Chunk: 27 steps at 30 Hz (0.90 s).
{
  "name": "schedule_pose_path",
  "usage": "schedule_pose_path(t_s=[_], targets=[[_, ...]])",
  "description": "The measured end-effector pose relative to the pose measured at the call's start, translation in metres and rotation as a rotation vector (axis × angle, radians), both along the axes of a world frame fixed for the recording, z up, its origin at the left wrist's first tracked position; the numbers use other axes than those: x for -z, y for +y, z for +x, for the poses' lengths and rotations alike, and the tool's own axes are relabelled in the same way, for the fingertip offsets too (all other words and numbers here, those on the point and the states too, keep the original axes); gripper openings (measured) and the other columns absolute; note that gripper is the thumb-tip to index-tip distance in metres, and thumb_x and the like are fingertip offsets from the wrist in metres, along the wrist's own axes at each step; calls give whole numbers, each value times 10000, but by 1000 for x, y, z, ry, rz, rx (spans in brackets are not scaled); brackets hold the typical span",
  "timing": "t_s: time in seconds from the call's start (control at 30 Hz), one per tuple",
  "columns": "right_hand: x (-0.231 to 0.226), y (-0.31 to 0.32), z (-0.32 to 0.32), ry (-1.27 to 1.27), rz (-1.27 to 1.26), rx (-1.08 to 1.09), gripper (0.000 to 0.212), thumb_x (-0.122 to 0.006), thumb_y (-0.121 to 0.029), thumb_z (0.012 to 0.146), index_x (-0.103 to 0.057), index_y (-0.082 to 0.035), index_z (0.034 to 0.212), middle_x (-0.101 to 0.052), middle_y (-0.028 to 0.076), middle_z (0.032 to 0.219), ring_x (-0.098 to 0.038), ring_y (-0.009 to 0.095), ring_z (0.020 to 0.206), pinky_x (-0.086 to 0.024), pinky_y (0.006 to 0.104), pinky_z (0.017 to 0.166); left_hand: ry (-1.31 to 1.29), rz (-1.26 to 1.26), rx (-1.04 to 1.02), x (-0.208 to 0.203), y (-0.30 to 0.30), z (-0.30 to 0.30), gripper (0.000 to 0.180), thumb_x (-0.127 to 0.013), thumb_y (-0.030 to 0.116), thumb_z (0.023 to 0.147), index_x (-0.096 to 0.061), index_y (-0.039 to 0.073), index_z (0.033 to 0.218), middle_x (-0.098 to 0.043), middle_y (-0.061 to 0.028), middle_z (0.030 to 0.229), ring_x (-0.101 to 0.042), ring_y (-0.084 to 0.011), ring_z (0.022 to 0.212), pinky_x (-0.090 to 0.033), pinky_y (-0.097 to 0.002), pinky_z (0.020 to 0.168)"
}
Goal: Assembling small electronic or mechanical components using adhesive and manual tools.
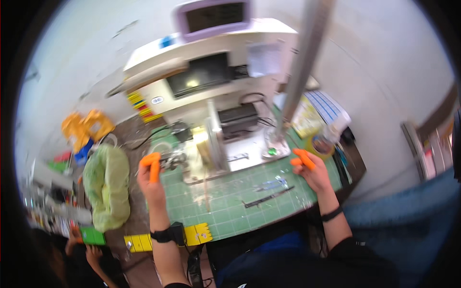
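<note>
My left hand (152,185) is raised over the left part of the green cutting mat (225,211), with orange covers on its bent fingers. Its fingertips are drawn together beside a blurred silver metal mechanism (174,160); anything between them is too smeared to make out. At the mat's right side, my right hand (314,172) also wears orange finger covers. Thumb and finger are closed together, and what they may grip does not show. Between the hands lie black tweezers (269,197) and a small bluish tool (272,184). Behind them stands a bench machine on a white base (245,161).
A grey post (307,57) rises right of the machine. A yellow-green cloth bundle (106,187) lies at the left, near orange bags (86,128). Yellow strips (197,234) line the front edge. At lower left, another person's hands hold a green object (92,235). A cup (321,144) stands at right.
</note>
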State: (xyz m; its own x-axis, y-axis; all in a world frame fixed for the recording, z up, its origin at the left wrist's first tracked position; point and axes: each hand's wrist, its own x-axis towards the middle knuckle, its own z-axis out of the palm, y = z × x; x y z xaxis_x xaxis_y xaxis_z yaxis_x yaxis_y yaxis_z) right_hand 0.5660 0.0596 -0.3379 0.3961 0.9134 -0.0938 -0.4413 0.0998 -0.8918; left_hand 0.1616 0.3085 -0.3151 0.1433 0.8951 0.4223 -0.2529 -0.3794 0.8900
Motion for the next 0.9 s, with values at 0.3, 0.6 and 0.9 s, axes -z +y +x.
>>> schedule_pose_path(t_s=[0.3,0.6,0.9], targets=[[-6,-1,-2,43,17,-35,380,-485,-212,1069,-553,28,1356,-720,146,1133,-736,199,939,-570,328,878,-90,-18,76,17,16,-14,277,-524,45,998,-583,12,1266,-624,-80,1258,-587,-130,993,-461,-265,824],[3,-8,-3,-22,80,-34,281,-531,-182,1056,-692,47,1082,-597,29,650,-509,94,513,-445,250,538,3,48,62,13,14,-15,258,-536,48,1015,-585,-1,1263,-628,-72,1245,-578,-124,992,-455,-267,835],[4,-5,-8,41,165,31,242,-516,-157,1058,-654,38,1020,-484,-12,569,-345,50,429,-315,231,456,4,36,55,7,13,-13,237,-554,44,1022,-608,0,1249,-636,-56,1237,-581,-97,999,-460,-245,819]])
